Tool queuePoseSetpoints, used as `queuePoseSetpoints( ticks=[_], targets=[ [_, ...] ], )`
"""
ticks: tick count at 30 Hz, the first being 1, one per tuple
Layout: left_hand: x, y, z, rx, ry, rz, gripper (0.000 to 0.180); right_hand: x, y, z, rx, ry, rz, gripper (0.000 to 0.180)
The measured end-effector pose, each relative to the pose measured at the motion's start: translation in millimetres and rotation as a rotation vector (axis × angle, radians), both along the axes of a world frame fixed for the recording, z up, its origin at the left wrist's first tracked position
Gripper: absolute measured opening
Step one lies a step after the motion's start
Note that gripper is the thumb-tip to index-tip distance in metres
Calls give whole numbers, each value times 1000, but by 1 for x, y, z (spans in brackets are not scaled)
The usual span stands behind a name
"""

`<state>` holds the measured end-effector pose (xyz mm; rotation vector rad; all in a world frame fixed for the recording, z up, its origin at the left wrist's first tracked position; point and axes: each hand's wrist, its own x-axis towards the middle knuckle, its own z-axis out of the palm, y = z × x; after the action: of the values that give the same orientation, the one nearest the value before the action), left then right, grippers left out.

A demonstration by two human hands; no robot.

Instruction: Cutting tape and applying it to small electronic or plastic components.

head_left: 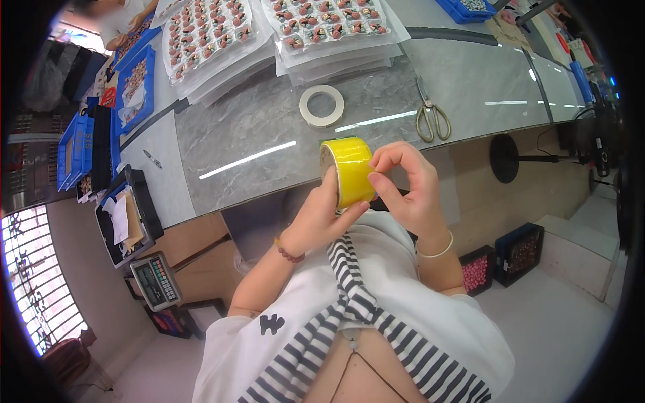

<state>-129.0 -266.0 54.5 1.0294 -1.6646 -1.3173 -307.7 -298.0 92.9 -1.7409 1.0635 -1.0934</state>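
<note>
A wide roll of yellow packing tape is held up in front of my body, just off the table's front edge. My left hand grips it from the left and below, with the fingers partly hidden behind and inside the core. At the roll's right side, the thumb and forefinger of my right hand come close together by its edge. Whether a tape end lies between those fingertips is too small to make out. Beyond the roll, a ring of white tape and a pair of scissors lie on the grey table.
Stacked white trays of small reddish pieces stand at the back, beside a second stack. Blue bins line the left, with a pen nearby. A digital scale sits low left. Another person is at far left.
</note>
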Motion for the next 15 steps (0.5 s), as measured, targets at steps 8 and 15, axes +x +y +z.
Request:
queuePoseSetpoints(
  ticks=[8, 15],
  targets=[
    [-12, 0, -12, -56, -105, 178, 55, 31, 19, -12, -497, 198, -43, 14],
    [-14, -6, -21, -6, -49, 221, 61, 26, 16, -20, -493, 161, 76, 14]
  ],
)
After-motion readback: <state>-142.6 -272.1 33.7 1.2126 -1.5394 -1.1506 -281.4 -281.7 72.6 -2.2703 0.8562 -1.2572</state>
